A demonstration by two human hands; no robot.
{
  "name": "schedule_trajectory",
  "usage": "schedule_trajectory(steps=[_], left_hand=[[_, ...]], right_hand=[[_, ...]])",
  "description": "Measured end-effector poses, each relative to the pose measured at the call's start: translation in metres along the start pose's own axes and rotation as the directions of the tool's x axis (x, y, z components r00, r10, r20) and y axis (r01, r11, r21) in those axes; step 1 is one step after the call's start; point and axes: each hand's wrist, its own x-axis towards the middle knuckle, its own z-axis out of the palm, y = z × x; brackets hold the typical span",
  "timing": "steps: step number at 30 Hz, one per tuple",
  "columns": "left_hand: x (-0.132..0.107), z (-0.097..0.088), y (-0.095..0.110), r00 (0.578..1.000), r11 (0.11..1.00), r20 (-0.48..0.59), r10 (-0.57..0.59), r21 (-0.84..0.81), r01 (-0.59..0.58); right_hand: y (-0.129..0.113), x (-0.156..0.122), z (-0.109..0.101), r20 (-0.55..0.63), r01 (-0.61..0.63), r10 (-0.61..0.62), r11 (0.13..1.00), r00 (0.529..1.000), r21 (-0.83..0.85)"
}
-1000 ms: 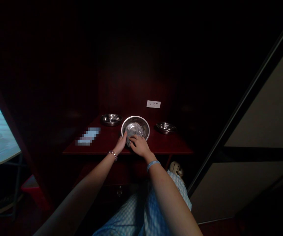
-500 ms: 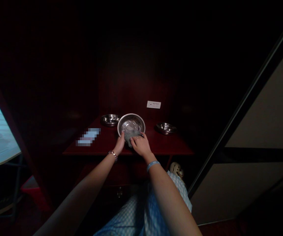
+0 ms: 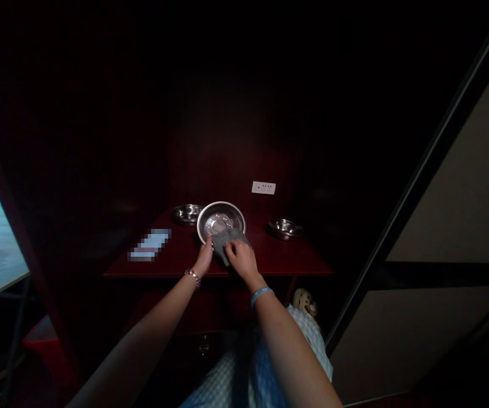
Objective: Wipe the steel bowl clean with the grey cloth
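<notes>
table (image 3: 278, 258): dark red glossy wood | steel bowl (image 3: 222, 217): round, shiny, mid-table, now further left and lying flatter than a second ago | grey cloth (image 3: 227, 241): soft, crumpled, draped over near rim, earlier inside the bowl | left hand (image 3: 204, 259): fingers clamped on near rim | right hand (image 3: 241, 259): fingers curled onto cloth
</notes>
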Motion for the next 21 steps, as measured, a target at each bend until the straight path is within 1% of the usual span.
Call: schedule_trajectory(steps=[3,5,8,10,14,16,19,21], left_hand=[[0.001,0.001,-0.002,0.999,0.999,-0.041,-0.031,-0.019,0.030],[0.000,0.002,-0.001,0.998,0.998,-0.034,-0.049,-0.034,0.048],[-0.004,0.004,0.003,0.997,0.995,-0.012,-0.080,-0.062,0.079],[-0.007,0.006,0.006,0.996,0.993,-0.011,-0.084,-0.082,0.083],[-0.012,0.008,0.013,0.983,0.980,0.005,-0.184,-0.081,0.183],[-0.013,0.008,0.014,0.978,0.972,0.026,-0.206,-0.111,0.207],[-0.012,0.008,0.014,0.982,0.967,0.058,-0.178,-0.174,0.186],[-0.011,0.008,0.011,0.981,0.962,0.079,-0.180,-0.192,0.192]], right_hand=[[0.000,0.000,0.000,0.066,-0.156,0.154,0.988,0.986,0.022],[0.001,0.000,0.001,0.069,-0.249,0.245,0.967,0.967,0.060],[0.003,0.001,0.003,0.063,-0.337,0.332,0.932,0.941,0.130],[0.006,0.002,0.005,0.046,-0.376,0.374,0.911,0.926,0.169],[0.012,0.003,0.008,0.002,-0.407,0.417,0.887,0.909,0.220],[0.016,0.003,0.010,-0.015,-0.421,0.440,0.868,0.898,0.265],[0.020,0.004,0.013,-0.026,-0.449,0.497,0.804,0.867,0.389],[0.023,0.006,0.016,-0.005,-0.465,0.531,0.745,0.847,0.478]])
